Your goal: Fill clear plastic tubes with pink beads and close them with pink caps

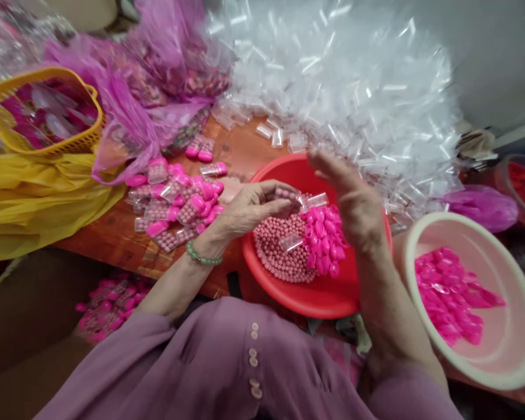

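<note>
Head view: brown tabletop (230,146), grey wall (485,64); left fingers (276,206) holding bead-filled container (287,195); right fingers (332,168) blurred, grip unclear.

I'm seeing my left hand (254,205) pinch a clear bead-filled case (285,195) over the red basin (332,298), white tub (510,344) at 4 o'clock.

A loose, dusty-mauve top (188,367) of plain, softly creased cloth fills the bottom centre of the frame. Pale, round buttons (254,357) run down its front in three close-set pairs. Its sleeves (131,344), in the same mauve, end around the elbows, at lower left and lower right. A bracelet (204,260) of round, milky-green beads circles the left wrist, left of centre.
</note>
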Demonstrator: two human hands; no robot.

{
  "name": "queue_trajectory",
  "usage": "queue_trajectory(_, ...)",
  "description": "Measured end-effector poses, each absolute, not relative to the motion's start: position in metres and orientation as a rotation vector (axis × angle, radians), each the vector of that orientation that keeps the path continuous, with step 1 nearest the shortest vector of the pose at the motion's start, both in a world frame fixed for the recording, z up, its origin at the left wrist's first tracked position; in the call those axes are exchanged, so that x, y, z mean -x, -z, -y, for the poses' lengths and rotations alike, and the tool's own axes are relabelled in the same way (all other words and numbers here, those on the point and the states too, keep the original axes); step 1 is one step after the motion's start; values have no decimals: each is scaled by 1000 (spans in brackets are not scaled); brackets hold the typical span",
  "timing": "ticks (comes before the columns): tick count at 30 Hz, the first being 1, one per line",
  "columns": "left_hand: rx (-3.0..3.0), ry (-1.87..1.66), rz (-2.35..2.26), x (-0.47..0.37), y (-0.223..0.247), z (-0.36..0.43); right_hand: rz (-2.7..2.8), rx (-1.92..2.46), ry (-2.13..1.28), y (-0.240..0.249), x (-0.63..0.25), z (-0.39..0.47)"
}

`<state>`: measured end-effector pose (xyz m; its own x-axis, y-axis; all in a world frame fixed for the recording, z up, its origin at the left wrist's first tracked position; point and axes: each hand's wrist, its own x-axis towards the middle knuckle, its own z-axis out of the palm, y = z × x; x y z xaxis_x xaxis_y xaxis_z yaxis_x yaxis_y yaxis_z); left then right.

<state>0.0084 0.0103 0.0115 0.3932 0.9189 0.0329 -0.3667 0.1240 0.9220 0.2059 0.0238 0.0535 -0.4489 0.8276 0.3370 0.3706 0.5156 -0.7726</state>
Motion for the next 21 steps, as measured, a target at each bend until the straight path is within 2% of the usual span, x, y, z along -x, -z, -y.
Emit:
queue_trajectory(3, -1087, -1089, -724, -8, -11, -10, 2034, 1196, -799, -49, -223, -33)
queue_trajectory(8, -1050, -1147, -718, -10, -6, -9, 2665, 1430, -712, -28, -237, -31)
queue_trajectory(13, -1001, -1141, -699, -11, -7, -5, 3160, 1474, -310, -10, -235, -19)
queue_trajectory(16, -966, -1124, -671, -9, -8, -2, 3249, 1475, -179, -1, -233, -17)
queue_trajectory(21, -778, -1016, -441, -2, -1, -8, 3156, 1563, -237, 0, -237, -17)
